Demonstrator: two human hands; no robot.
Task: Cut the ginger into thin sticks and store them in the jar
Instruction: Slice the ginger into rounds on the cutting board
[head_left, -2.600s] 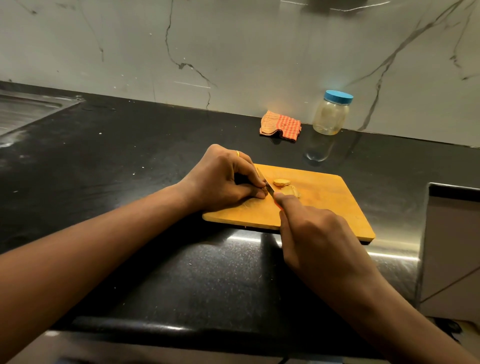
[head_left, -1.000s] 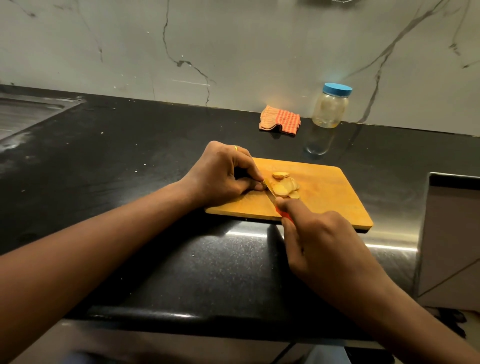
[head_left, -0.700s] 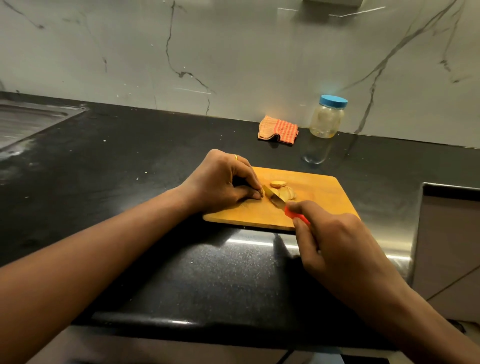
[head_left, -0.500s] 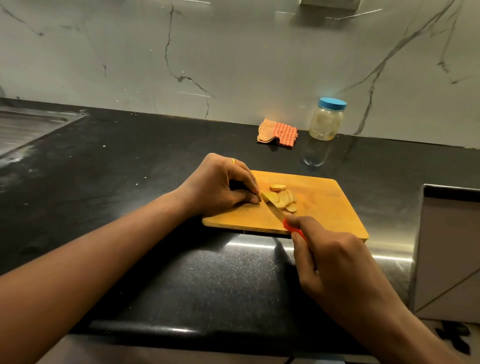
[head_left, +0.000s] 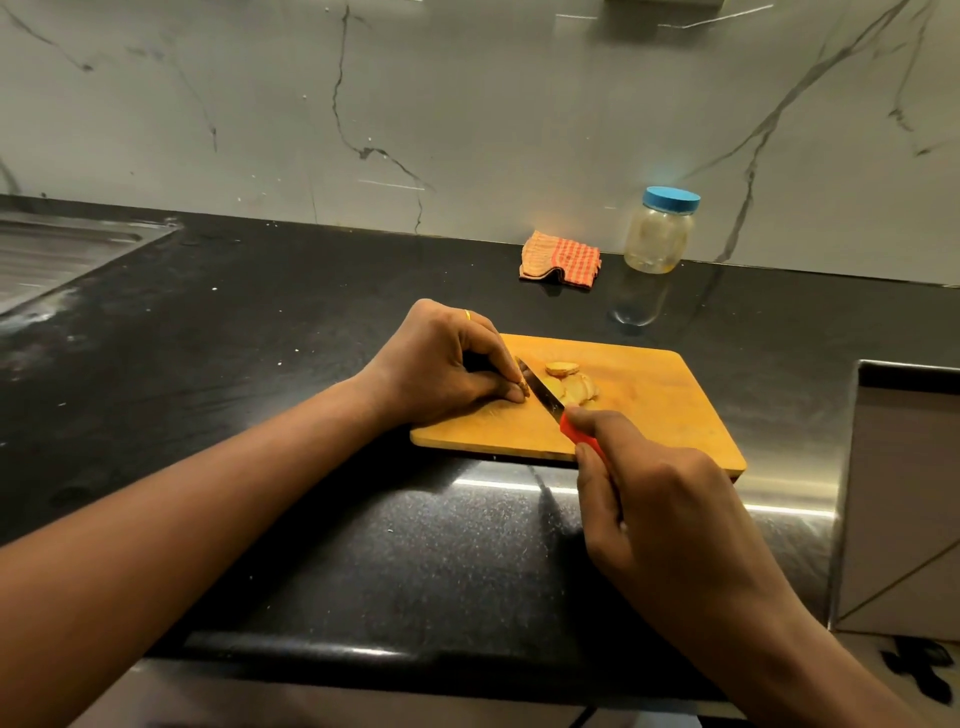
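The left hand (head_left: 441, 364) pinches the ginger stub (head_left: 523, 387) on the cutting board (head_left: 665, 415). The right hand (head_left: 670, 514) grips the red-handled knife (head_left: 540, 387), blade against the stub. Ginger slices (head_left: 574, 382) lie mid-board. The jar (head_left: 658, 231), lidded, stands on the table (head_left: 311, 312) beyond the board.

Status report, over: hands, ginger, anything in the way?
Left hand pinches ginger; right hand grips knife. Slices on board. Jar lidded, cloth beside it, not blocking.

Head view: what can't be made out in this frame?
Head view only.
Uncut ginger: nearly all hidden under the left hand.
Red handle of the knife: mostly covered by the right hand.
Contents of the jar: too small and hazy.
Sink: cut off by the left edge.
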